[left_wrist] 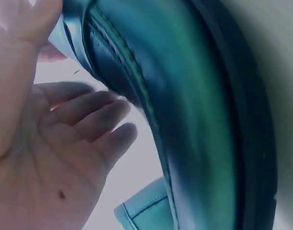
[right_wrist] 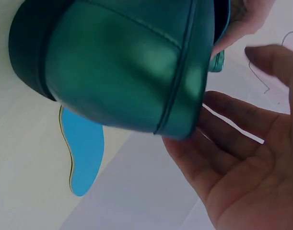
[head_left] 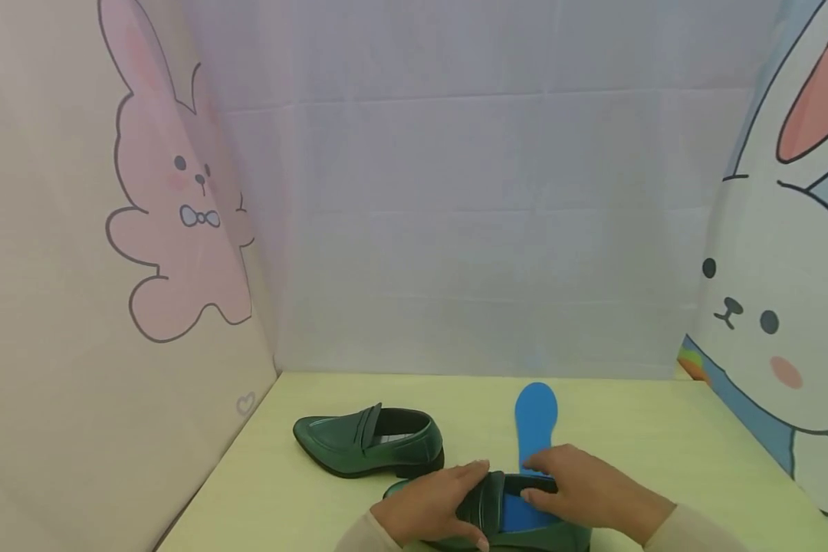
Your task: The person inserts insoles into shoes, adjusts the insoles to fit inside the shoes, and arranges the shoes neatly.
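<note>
The nearer green loafer (head_left: 479, 502) lies on its sole, toe to the left, with a blue insole (head_left: 520, 515) showing inside its opening. My left hand (head_left: 431, 498) holds this loafer across its front, thumb on the near side and fingers over the far side. In the left wrist view, the fingers (left_wrist: 103, 112) reach past the upper edge. My right hand (head_left: 583, 487) is at the heel end, its fingers along the far rim and its thumb over the opening. The right wrist view shows the right fingers (right_wrist: 223, 129) behind the loafer's heel (right_wrist: 122, 67), thumb apart.
A second green loafer (head_left: 369, 441) stands farther back on the left, toe leftward. Another blue insole (head_left: 536, 418) lies flat behind the nearer loafer. The pale yellow table (head_left: 248, 491) meets a white curtain (head_left: 490, 230) at the back, with rabbit-print cloth on both sides.
</note>
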`<state>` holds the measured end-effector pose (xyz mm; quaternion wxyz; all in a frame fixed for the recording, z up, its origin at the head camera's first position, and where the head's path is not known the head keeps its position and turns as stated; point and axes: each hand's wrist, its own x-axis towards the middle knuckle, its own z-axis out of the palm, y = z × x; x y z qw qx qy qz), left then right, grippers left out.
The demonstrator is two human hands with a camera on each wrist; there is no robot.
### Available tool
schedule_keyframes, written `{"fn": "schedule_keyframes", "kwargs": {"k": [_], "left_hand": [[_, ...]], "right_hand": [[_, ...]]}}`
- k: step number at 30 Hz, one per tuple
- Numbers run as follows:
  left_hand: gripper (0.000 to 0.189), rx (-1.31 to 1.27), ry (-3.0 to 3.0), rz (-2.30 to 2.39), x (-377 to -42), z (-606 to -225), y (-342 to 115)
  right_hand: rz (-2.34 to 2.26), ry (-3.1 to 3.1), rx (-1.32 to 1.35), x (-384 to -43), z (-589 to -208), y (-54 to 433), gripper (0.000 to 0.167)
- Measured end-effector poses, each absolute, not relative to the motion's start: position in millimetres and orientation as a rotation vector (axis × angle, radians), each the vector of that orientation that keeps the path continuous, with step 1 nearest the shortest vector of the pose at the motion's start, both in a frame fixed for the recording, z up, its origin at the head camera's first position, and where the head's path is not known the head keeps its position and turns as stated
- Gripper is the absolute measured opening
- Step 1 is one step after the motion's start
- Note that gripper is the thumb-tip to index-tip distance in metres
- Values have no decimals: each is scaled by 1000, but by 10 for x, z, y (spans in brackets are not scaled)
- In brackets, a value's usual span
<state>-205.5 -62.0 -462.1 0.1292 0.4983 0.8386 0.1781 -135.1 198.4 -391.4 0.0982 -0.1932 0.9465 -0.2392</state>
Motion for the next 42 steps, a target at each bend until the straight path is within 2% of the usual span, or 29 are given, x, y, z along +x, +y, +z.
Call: {"fn": "schedule_keyframes", "kwargs": {"k": [4,8,14,21,31,37,42], "left_hand": [[93,1441,2398,504,-2091,-4655,-626],[86,1494,2372,553,-2113,-4691,-622],[74,1554,2376,615,-2105,-4717,-607],[60,1570,2379,682,-2080,-4731,-598],[70,1525,2372,741,-2057,-4697,-651],[73,1447,2483,548,-2034,-4622,-798],[66,1414,2565,402,-2004,-4526,-1017]], "right_hand": [[-628,2789,-546,-1315,-4003,1870,71],[-577,2775,-549,-1309,-4091,1782,84],[-518,2807,-596,-1312,-4135,1735,86],[-545,2787,-617,-1328,-4136,1699,78],[-461,2809,-694,-1396,-4113,1612,83],[-391,2785,-816,-1483,-4165,1534,90],[-318,2774,-815,-1551,-4205,1451,92]]}}
